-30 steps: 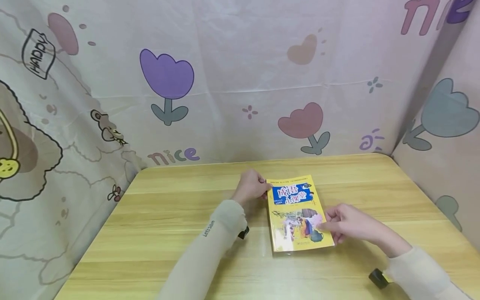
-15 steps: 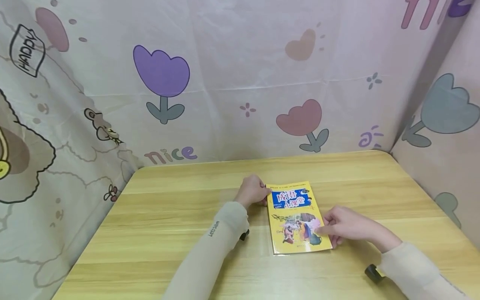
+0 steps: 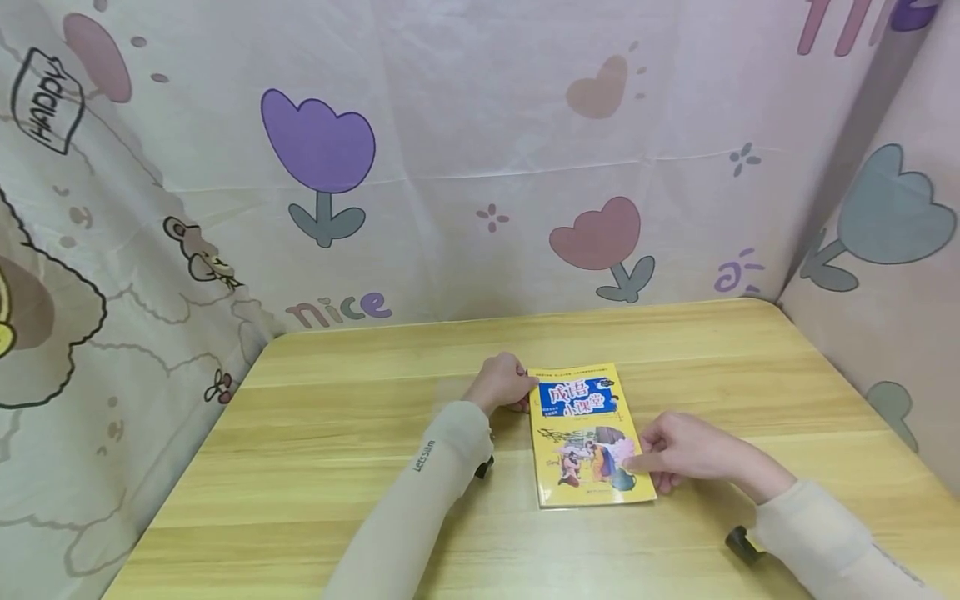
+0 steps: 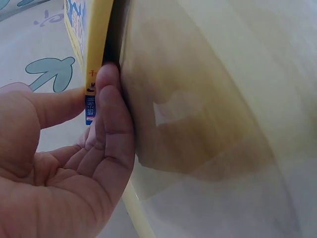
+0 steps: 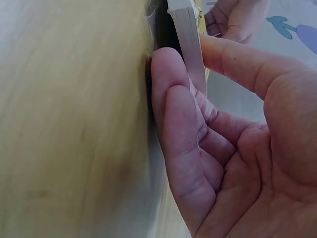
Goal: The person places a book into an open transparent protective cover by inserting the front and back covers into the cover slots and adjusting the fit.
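Observation:
A yellow paperback book (image 3: 588,442) with a blue title panel lies face up, close over the table. My left hand (image 3: 501,383) pinches its spine side near the top left corner. In the left wrist view the thumb is on the cover and the curled fingers (image 4: 114,114) reach under the spine (image 4: 93,64). At the lower right edge my right hand (image 3: 686,447) pinches the book, thumb on the cover. The right wrist view shows the fingers (image 5: 181,119) beneath the page edges (image 5: 188,39), with a dark gap between book and table.
The wooden table (image 3: 337,467) extends on all sides of the book. A patterned cloth (image 3: 450,100) hangs along the back and both sides. Small black wrist devices (image 3: 742,546) hang below the sleeves.
The book has come down slightly, its top edge now lower and flatter in the head view, both hands still gripping it. The head view has shifted a little.

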A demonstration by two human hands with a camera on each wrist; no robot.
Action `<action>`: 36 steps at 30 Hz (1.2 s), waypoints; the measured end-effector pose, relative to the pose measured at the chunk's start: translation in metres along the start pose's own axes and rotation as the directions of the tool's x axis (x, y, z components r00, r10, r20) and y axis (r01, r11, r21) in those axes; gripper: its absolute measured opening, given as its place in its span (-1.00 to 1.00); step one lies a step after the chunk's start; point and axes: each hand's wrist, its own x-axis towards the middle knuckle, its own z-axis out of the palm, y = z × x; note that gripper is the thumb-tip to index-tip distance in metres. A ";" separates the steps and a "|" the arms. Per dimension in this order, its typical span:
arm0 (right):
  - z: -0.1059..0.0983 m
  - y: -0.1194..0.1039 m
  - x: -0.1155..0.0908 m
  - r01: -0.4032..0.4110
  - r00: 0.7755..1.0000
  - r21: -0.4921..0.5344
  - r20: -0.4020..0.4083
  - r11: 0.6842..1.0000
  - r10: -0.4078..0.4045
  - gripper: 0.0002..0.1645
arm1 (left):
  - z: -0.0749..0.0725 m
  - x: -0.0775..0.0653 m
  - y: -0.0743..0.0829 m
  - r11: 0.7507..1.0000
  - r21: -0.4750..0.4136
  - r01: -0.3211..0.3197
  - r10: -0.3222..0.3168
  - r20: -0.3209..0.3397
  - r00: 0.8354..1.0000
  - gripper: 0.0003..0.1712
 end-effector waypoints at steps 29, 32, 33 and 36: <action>0.005 -0.012 0.000 -0.157 0.987 -0.099 -0.059 0.983 0.151 -0.58 | -0.002 -0.022 0.010 0.980 0.198 0.014 -0.022 0.041 0.999 -0.60; 0.004 -0.013 0.001 -0.155 0.987 -0.099 -0.058 0.983 0.150 -0.59 | -0.004 -0.024 0.007 0.986 0.168 0.020 -0.034 0.079 0.996 -0.66; 0.004 -0.013 0.002 -0.156 0.987 -0.097 -0.058 0.983 0.151 -0.59 | -0.004 -0.023 0.005 0.989 0.142 0.032 -0.045 0.088 0.995 -0.68; 0.004 -0.012 0.002 -0.159 0.986 -0.095 -0.061 0.983 0.153 -0.59 | -0.004 -0.022 0.002 0.996 0.078 0.053 -0.061 0.100 0.993 -0.73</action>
